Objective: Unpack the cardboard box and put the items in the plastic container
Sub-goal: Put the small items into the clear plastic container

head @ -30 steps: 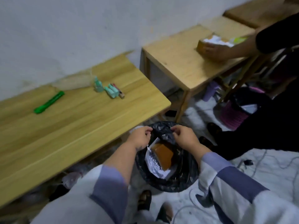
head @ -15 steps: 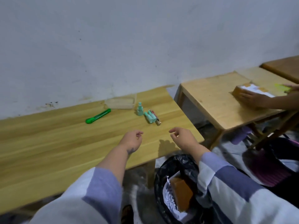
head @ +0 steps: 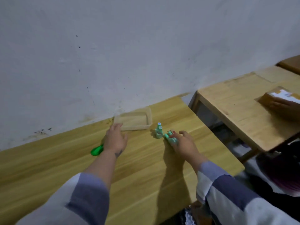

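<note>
A clear plastic container [head: 149, 117] stands on the wooden table [head: 146, 168] against the wall. My left hand [head: 115, 140] lies just in front of its near left corner, fingers stretched out and holding nothing; a green tool [head: 96, 151] pokes out from under that hand. Two small teal bottles [head: 159, 132] stand upright to the right of the container. Beside them lie teal pieces [head: 168, 137], and the fingers of my right hand [head: 184, 143] rest on top of them.
A second wooden table [head: 235, 108] stands to the right across a gap; another person's hand [head: 283, 106] rests on a cardboard box [head: 269, 96] there. The rim of a black bin bag [head: 186, 215] shows at the bottom edge. The wall closes off the back.
Both hands have moved forward from the table's near edge: the left to the container's corner, the right onto the teal pieces. The view has lifted off the bin.
</note>
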### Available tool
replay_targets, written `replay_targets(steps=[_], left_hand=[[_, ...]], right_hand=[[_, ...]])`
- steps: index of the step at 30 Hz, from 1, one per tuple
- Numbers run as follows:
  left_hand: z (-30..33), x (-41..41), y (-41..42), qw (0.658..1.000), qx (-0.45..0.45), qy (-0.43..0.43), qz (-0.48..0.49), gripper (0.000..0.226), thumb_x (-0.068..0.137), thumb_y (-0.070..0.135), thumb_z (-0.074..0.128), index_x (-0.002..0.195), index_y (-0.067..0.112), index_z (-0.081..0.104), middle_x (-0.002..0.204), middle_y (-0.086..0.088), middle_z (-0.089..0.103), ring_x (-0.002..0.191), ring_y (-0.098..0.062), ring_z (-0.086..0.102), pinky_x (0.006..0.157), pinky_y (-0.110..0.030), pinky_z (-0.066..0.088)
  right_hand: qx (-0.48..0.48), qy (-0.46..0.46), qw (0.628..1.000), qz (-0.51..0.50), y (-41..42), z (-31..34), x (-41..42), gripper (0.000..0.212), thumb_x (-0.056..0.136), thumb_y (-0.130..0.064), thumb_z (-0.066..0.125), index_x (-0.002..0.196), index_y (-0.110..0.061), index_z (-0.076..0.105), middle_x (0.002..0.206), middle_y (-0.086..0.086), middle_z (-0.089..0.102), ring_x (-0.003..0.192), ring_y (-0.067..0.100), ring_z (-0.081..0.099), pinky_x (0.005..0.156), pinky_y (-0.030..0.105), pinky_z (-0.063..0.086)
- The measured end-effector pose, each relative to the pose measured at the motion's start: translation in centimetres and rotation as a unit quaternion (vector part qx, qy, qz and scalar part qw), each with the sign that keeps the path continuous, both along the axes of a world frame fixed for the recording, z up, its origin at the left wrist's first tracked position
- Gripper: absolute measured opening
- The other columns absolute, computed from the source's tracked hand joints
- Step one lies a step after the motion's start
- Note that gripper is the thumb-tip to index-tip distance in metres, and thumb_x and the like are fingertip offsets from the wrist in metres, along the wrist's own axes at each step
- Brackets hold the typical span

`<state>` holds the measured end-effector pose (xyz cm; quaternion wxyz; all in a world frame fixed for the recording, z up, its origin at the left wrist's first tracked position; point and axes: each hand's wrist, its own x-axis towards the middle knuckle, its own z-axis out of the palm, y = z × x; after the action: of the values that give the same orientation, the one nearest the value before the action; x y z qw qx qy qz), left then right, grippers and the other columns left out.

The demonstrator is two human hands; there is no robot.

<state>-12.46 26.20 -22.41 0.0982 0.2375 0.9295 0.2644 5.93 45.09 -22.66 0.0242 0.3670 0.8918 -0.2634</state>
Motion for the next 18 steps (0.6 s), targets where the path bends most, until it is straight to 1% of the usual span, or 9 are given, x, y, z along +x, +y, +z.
replay_targets(steps=[4,6,8,10,12,13,15,18], left_hand=[[-1.3,-3.0,0.6,1.0,-0.021,0.0,0.013,0.069,0.092,0.038,0.058,0.148,0.012,0.028,0.155,-0.009,0.026,0.14,-0.029,0.027,0.115,-0.039,0.027],[-1.7,-3.9,1.0,1.0,-0.017,-0.007,0.012,0.076,0.09,0.042,0.059,0.15,0.011,0.023,0.155,-0.009,0.024,0.141,-0.03,0.026,0.116,-0.04,0.025],[-2.2,-4.5,1.5,1.0,-0.005,-0.016,0.011,0.083,0.088,0.044,0.061,0.151,0.008,0.019,0.157,-0.009,0.02,0.142,-0.029,0.023,0.116,-0.039,0.024],[-2.4,-4.6,2.0,0.999,0.004,-0.038,0.018,0.091,0.087,0.046,0.063,0.152,0.008,0.012,0.159,-0.007,0.013,0.145,-0.026,0.018,0.117,-0.038,0.022],[-2.4,-4.5,2.3,0.999,-0.002,-0.048,0.024,0.096,0.086,0.048,0.062,0.153,0.009,0.007,0.161,-0.005,0.007,0.146,-0.024,0.015,0.116,-0.037,0.023],[-2.4,-4.4,2.4,0.998,-0.01,-0.051,0.028,0.097,0.086,0.05,0.061,0.153,0.01,0.005,0.161,-0.004,0.006,0.146,-0.023,0.014,0.115,-0.037,0.025],[-2.3,-4.2,2.6,0.997,-0.024,-0.054,0.044,0.097,0.086,0.053,0.058,0.153,0.012,0.002,0.161,-0.003,0.006,0.146,-0.023,0.015,0.111,-0.04,0.03],[-2.2,-3.6,3.1,0.995,-0.046,-0.04,0.079,0.097,0.085,0.059,0.055,0.154,0.015,0.001,0.161,-0.002,0.011,0.143,-0.025,0.023,0.103,-0.044,0.04]], right_hand=[[0.02,-0.016,1.0,0.005,0.2,-1.4,-1.2,0.036,0.095,-0.028,0.044,0.128,-0.041,0.051,0.143,0.009,0.037,0.122,0.032,0.043,0.104,0.04,0.038],[0.008,-0.028,1.0,0.009,0.4,-1.5,-2.0,0.04,0.097,-0.027,0.037,0.13,-0.046,0.047,0.145,0.009,0.032,0.122,0.033,0.04,0.106,0.042,0.034],[-0.007,-0.017,1.0,-0.005,0.8,-1.4,-2.9,0.04,0.098,-0.025,0.034,0.127,-0.047,0.05,0.146,0.009,0.028,0.124,0.033,0.036,0.108,0.042,0.03],[-0.014,-0.006,1.0,-0.013,1.4,-1.2,-3.5,0.038,0.098,-0.023,0.037,0.123,-0.044,0.056,0.149,0.008,0.023,0.128,0.032,0.031,0.11,0.042,0.029],[-0.017,0.0,1.0,-0.007,1.8,-1.2,-3.9,0.038,0.095,-0.02,0.043,0.124,-0.041,0.056,0.149,0.004,0.02,0.13,0.029,0.03,0.111,0.042,0.03],[-0.023,0.001,1.0,0.002,2.0,-1.1,-4.1,0.041,0.092,-0.019,0.048,0.127,-0.04,0.054,0.148,0.003,0.019,0.129,0.028,0.03,0.112,0.041,0.03],[-0.044,-0.014,0.998,0.03,2.2,-0.9,-4.6,0.054,0.085,-0.023,0.057,0.135,-0.039,0.044,0.148,0.002,0.016,0.127,0.028,0.029,0.112,0.04,0.03],[-0.066,-0.04,0.995,0.063,2.6,-0.8,-5.6,0.074,0.077,-0.038,0.067,0.14,-0.046,0.03,0.151,0.0,0.007,0.13,0.029,0.024,0.112,0.044,0.028]])
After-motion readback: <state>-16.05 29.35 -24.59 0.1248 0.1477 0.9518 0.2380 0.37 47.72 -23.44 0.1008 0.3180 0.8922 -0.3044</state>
